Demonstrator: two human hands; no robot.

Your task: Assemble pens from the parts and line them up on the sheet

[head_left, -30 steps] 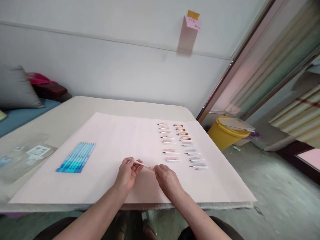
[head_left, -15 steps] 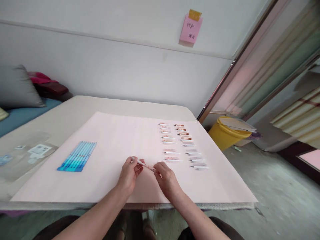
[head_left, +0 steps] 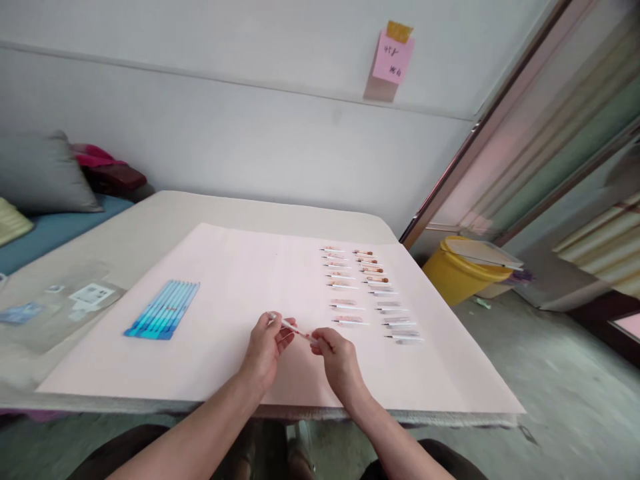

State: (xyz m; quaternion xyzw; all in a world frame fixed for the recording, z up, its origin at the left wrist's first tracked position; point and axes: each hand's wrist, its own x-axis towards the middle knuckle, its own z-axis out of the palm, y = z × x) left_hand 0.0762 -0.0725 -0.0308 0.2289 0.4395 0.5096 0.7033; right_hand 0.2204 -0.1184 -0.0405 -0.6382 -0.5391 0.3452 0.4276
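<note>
Head view. I have the left hand (head_left: 265, 350) and right hand (head_left: 340, 357) apart, near the near edge of the table (head_left: 283, 210), joined only by a slim white pen (head_left: 301, 333) with reddish marks. Left fingers pinch its left part; right fingertips close on its right end. The pen slants — left end farther, right end nearer — over the pale pink sheet (head_left: 240, 267). Whether its right tip is capped I cannot tell; the right fingers cover it.

To the right of the hands I note two columns of pen parts, left column (head_left: 350, 321) and right column (head_left: 404, 339): thin white sticks with dark tips, lying beside short barrels, some brown-ended at the far right. On the left of the sheet — a blue pen pack (head_left: 163, 310). Farther left, a clear plastic bag (head_left: 55, 300) lies on the table.
</note>
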